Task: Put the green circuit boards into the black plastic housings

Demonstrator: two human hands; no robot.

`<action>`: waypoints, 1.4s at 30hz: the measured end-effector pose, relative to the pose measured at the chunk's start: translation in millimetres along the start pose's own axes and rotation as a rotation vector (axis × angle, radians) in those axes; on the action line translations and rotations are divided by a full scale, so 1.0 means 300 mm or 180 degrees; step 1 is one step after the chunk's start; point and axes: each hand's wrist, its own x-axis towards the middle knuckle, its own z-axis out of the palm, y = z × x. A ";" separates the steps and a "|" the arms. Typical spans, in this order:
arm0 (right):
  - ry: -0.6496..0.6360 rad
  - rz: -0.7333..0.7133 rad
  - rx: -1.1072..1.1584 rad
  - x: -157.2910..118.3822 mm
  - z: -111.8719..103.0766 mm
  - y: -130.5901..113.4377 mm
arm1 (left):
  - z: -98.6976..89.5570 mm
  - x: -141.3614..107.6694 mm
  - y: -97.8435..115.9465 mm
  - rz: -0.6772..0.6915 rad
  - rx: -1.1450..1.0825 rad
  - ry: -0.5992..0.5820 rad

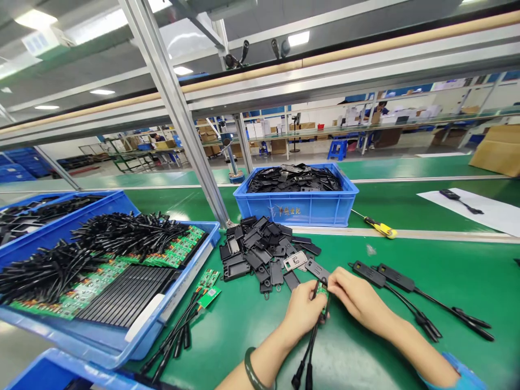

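My left hand (304, 311) is closed round a green circuit board (324, 297) set against a black casing, with black cables (311, 352) hanging below it. At the board's upper right, my right hand (345, 290) has its fingers pressed together on the same piece. Just beyond both hands lies a heap of black plastic casings (254, 249), among them a pale grey one (295, 261). Loose boards with cables (208, 295) rest left of my hands. To the right lie closed black casings (396, 277) with cables attached.
A blue tray (203, 260) of cabled boards stands at the left. Behind the heap is a blue bin (292, 208) full of black parts. A yellow screwdriver (379, 226) and a white sheet (483, 214) lie at the right. A metal post (179, 108) rises behind the tray.
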 end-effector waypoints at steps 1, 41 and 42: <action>-0.0097 0.0259 -0.0054 0.014 -0.013 0.028 | -0.003 0.003 0.002 -0.0097 -0.0192 0.0022; 0.0692 0.1457 0.2901 -0.002 0.019 -0.048 | -0.017 -0.007 0.019 -0.0312 -0.1752 -0.0515; 0.0638 0.1461 0.2936 -0.006 0.025 -0.047 | -0.017 -0.007 0.018 -0.0290 -0.1764 -0.0546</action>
